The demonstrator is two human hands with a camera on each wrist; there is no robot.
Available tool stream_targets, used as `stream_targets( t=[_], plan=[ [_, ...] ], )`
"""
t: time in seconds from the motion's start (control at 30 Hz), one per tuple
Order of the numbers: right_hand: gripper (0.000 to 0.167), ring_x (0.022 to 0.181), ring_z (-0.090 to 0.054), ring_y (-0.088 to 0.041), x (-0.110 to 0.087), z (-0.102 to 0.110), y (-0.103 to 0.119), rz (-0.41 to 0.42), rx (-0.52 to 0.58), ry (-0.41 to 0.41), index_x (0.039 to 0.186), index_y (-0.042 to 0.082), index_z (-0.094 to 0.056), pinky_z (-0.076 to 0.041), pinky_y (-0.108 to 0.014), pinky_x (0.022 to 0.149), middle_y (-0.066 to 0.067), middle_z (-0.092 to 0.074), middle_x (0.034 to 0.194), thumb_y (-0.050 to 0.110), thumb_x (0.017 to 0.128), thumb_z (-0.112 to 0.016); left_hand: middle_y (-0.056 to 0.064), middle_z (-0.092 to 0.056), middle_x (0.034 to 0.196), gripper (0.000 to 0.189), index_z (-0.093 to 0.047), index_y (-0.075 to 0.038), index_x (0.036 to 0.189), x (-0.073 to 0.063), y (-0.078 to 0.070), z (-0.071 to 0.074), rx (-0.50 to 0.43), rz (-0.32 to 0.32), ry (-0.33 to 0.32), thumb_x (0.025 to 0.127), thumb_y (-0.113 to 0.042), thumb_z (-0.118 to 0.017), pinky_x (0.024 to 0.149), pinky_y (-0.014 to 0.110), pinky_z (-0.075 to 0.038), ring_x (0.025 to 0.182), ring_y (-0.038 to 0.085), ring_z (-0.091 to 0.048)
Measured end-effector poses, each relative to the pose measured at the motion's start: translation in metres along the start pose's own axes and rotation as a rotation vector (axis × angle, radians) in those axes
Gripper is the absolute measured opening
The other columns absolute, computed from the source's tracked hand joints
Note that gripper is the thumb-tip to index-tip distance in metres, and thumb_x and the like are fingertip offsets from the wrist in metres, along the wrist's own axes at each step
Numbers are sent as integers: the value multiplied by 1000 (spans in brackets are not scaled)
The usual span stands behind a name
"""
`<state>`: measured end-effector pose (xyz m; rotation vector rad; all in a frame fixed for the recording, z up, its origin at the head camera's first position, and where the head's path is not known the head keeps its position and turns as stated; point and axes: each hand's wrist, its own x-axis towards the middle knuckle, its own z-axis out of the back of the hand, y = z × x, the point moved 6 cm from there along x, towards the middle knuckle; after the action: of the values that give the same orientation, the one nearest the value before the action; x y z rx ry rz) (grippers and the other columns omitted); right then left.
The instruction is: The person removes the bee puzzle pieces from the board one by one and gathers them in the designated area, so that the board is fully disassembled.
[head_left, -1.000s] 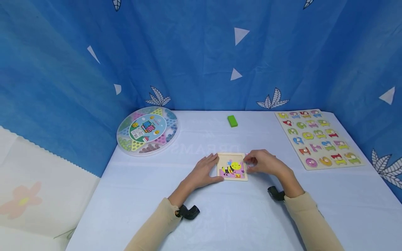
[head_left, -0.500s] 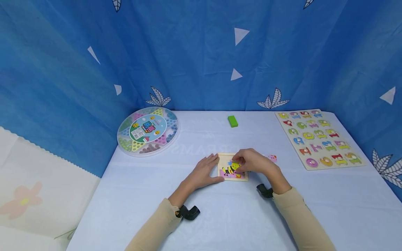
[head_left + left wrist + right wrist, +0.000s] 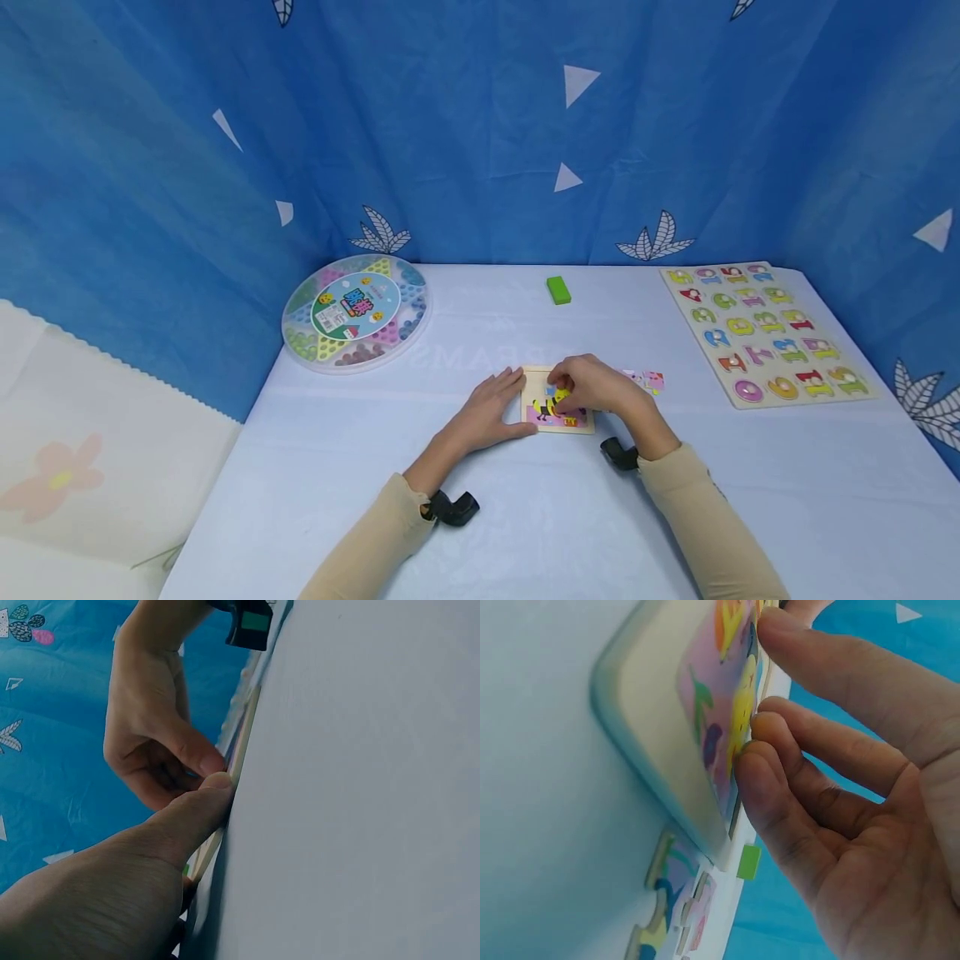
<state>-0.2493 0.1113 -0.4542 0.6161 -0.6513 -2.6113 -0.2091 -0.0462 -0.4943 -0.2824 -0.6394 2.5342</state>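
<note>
A small wooden jigsaw frame [image 3: 534,385] with bee-picture pieces [image 3: 542,411] in it lies in the middle of the table. My left hand [image 3: 483,414] rests along its left side, fingers straight, with the thumb [image 3: 214,787] against the near edge. Over the frame's right half, my right hand [image 3: 596,387] touches the pieces with its fingertips, thumb and fingers spread apart. In the right wrist view the fingertips meet the yellow bee piece [image 3: 742,712]; no loose piece shows between them. The right hand hides part of the picture in the head view.
Loose jigsaw pieces [image 3: 654,381] lie right of the frame. A green block [image 3: 558,290] sits further back. At the left stands a round Chinese checkers set [image 3: 356,312]; at the right lies a number peg board [image 3: 765,333]. A blue curtain [image 3: 480,125] closes off the back.
My right hand has moved left from the frame's right edge onto the pieces, uncovering loose pieces on the table. The left hand stays at the frame's left side.
</note>
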Motion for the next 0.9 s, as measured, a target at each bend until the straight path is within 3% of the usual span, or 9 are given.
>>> stream_targets(
  t=[0.9],
  plan=[
    [35, 79, -53, -14, -1, -4, -3, -26, -6, -24, 101, 8, -67, -52, -27, 76, 0, -61, 85, 19, 74, -86, 3, -25, 162, 87, -31, -9, 153, -3, -4, 0, 1, 15, -2, 88, -56, -64, 124, 42, -19, 152, 20, -17]
  ],
)
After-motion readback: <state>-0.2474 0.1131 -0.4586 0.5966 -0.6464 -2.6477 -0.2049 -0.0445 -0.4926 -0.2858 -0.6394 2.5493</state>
